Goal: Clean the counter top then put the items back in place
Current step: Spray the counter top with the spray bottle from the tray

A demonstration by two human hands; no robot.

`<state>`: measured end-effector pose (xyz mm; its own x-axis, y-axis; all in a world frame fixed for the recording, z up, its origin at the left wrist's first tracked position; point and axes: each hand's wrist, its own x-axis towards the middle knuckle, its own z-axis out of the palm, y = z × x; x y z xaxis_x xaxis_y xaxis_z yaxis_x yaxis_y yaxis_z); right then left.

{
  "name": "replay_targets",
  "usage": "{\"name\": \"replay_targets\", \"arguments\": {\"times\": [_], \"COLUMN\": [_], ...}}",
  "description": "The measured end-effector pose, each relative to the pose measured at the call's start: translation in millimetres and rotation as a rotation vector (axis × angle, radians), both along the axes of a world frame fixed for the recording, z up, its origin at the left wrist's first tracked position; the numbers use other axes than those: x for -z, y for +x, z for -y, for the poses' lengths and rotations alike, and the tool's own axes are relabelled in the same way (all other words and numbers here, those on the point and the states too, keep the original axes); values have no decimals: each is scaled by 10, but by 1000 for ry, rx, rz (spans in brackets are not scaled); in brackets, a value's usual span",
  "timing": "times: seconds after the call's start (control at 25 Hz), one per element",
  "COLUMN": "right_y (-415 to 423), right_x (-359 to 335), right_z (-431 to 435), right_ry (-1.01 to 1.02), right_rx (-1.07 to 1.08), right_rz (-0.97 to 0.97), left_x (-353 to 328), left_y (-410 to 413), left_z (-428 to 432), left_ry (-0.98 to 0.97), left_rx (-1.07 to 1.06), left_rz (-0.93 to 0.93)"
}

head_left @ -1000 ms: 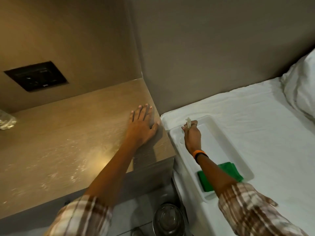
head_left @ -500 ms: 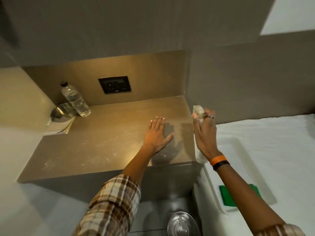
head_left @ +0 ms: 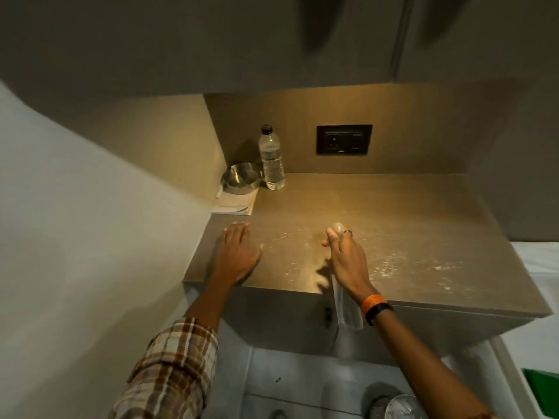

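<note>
The brown counter top [head_left: 393,225] fills the middle of the view, with white specks and dust across its front half. My left hand [head_left: 236,255] lies flat and open on the counter's front left corner. My right hand [head_left: 348,261] is shut on a clear spray bottle [head_left: 346,309], held over the counter's front edge with the nozzle end pointing away from me. A water bottle [head_left: 271,160] and a steel bowl [head_left: 242,176] on a white napkin [head_left: 233,204] stand in the back left corner. A green cloth [head_left: 543,391] shows at the lower right edge.
A black wall socket [head_left: 344,139] sits in the back wall above the counter. A pale wall [head_left: 75,237] closes off the left side. The white bed [head_left: 538,261] borders the counter on the right. A round metal lid [head_left: 402,408] lies on the floor below.
My right hand lifted the spray bottle off the white tray on the bed and carried it left over the counter. My left hand slid to the counter's front left corner. The view swung left.
</note>
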<state>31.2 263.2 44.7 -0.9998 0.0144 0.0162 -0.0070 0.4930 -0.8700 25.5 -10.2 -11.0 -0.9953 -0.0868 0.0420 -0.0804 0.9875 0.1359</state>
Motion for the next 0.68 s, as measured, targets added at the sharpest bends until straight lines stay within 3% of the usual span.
{"name": "replay_targets", "arguments": {"times": [0.12,0.28,0.48,0.68], "right_y": [77,32,-716,-196], "right_x": [117,70,-190,-263], "right_z": [699,1201,1156,1470], "right_ry": [159,273,231,235], "right_rx": [-87,-199,77,-369], "right_rz": [-27,-57,-52,104], "left_x": [133,243,263,236], "left_y": [28,-109,-199,-210], "left_z": [783,967,1016,1015], "left_ry": [47,58,130,256], "left_rx": [10,131,160,138], "left_rz": [-3,7,-10,-58]}}
